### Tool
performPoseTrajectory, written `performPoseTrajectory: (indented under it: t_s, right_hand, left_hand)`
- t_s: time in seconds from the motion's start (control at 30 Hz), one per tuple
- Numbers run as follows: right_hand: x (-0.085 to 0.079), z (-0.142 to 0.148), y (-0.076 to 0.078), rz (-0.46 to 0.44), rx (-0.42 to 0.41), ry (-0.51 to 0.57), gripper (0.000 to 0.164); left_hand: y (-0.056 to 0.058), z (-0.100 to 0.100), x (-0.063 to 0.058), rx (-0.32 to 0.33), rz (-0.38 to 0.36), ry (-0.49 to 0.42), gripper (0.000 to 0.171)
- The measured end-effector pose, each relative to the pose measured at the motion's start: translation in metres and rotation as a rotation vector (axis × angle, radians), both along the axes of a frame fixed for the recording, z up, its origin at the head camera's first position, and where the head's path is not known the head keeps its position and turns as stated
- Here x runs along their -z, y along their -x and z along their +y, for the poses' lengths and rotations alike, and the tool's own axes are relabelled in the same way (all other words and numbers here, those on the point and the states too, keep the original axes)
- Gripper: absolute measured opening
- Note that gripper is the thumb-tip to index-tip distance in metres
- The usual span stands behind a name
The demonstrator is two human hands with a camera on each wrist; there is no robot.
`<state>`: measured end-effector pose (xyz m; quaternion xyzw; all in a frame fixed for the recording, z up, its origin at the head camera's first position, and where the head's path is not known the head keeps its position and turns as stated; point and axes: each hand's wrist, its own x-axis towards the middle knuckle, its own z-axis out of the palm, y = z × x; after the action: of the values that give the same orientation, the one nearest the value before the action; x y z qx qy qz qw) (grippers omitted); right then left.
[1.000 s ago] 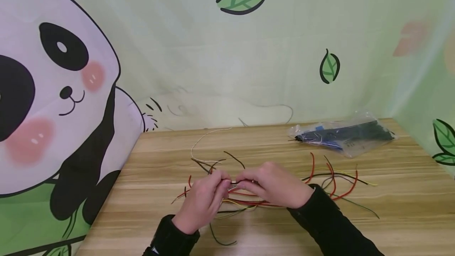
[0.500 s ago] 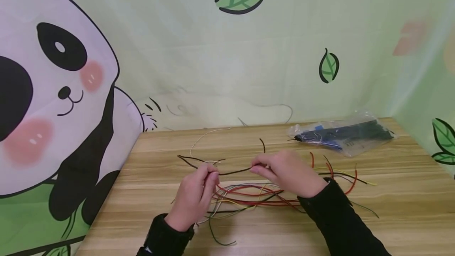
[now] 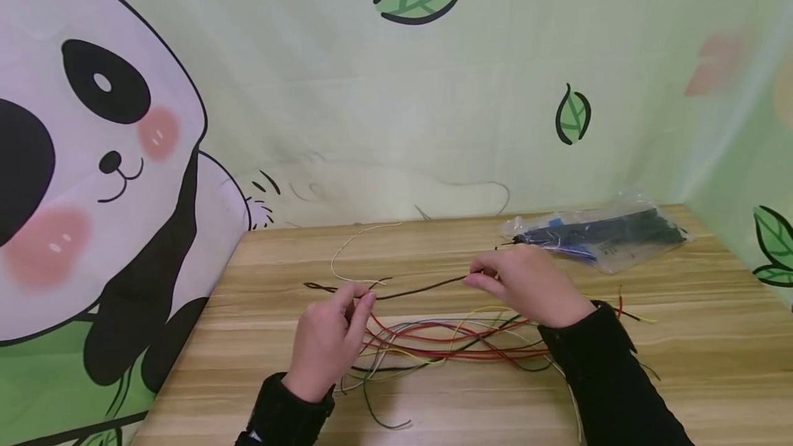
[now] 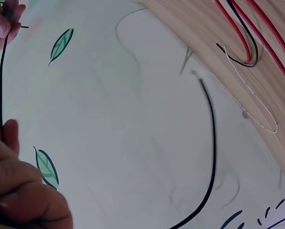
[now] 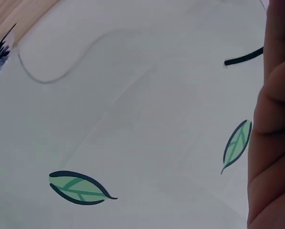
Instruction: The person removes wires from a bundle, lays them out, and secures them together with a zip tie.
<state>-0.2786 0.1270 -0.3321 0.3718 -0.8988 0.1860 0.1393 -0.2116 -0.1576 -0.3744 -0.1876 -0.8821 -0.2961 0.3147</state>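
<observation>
A thin black wire (image 3: 424, 289) stretches between my two hands above the table. My left hand (image 3: 328, 339) pinches it between thumb and index finger, and a bent length of it sticks out to the left of those fingers. Farther right and a little higher, my right hand (image 3: 533, 284) pinches the wire near its other end. In the right wrist view a short black tip (image 5: 244, 57) pokes out past the right fingers. Below the hands lies a loose tangle of red, yellow, black, green and grey wires (image 3: 446, 348), partly covered by the right sleeve.
At the back right lies a clear plastic bag (image 3: 610, 236) of long black strips, close behind the right hand. A thin white wire (image 3: 334, 260) curves across the back of the wooden table (image 3: 272, 253). Behind the table hangs a printed panda backdrop (image 3: 434, 122).
The right hand has slid right and upward along the black wire, drawing it out straighter. The left hand has shifted slightly left. Both hands have come off the tangle of wires.
</observation>
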Motion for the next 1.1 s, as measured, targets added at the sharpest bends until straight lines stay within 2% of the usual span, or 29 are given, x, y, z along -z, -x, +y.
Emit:
performPoseTrajectory:
  t_s: [0.23,0.47,0.77,0.93,1.1]
  right_hand:
    - [0.012,-0.004,0.011,-0.076,-0.002,-0.061,0.009]
    - [0.020,0.001,0.017,-0.095,-0.013,-0.080,0.008]
    - [0.025,0.011,0.021,-0.174,0.026,-0.116,0.006]
    - [0.029,0.015,0.024,-0.192,0.039,-0.129,0.006]
    - [0.031,0.018,0.024,-0.227,0.041,-0.166,0.006]
  left_hand:
    - [0.000,-0.003,0.001,-0.109,-0.144,0.145,0.008]
    - [0.000,-0.008,0.001,-0.085,-0.258,0.218,0.007]
    - [0.005,-0.014,0.006,-0.097,-0.282,0.228,0.006]
    - [0.007,-0.016,0.008,-0.097,-0.263,0.241,0.003]
    - [0.009,-0.017,0.014,-0.093,-0.275,0.290,0.004]
